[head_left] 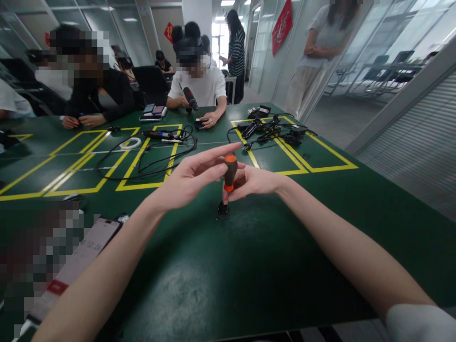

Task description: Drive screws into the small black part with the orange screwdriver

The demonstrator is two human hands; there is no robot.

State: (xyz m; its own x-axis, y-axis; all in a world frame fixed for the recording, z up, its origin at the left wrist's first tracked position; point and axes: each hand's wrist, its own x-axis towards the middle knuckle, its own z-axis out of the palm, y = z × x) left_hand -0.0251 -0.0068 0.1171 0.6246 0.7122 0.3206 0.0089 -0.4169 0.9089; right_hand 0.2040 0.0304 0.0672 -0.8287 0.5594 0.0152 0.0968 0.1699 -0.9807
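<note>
While both forearms reach in over the green table (320,199), the two hands meet at an upright screwdriver (230,172) near the table's middle. Its handle is black with orange bands at top and bottom. The tool stands vertically, its lower end set into a small black part (223,210) resting on the table surface. The right hand (254,183) is closed around the handle from the right side, fingers curled behind it. The left hand (188,178) is partly spread, its fingers extended toward the orange cap, fingertips touching or just beside it; contact cannot be confirmed.

At lower left a smartphone (83,254) lies face up on the table, well apart from the hands. Beyond the hands, yellow tape outlines (140,185) mark rectangular bays; one holds a loose black cable (149,164) and a white tape ring (130,143). A cluster of black tools and leads (274,130) occupies the far right bay. A seated person in a white shirt (199,88) works opposite, holding a dark tool.
</note>
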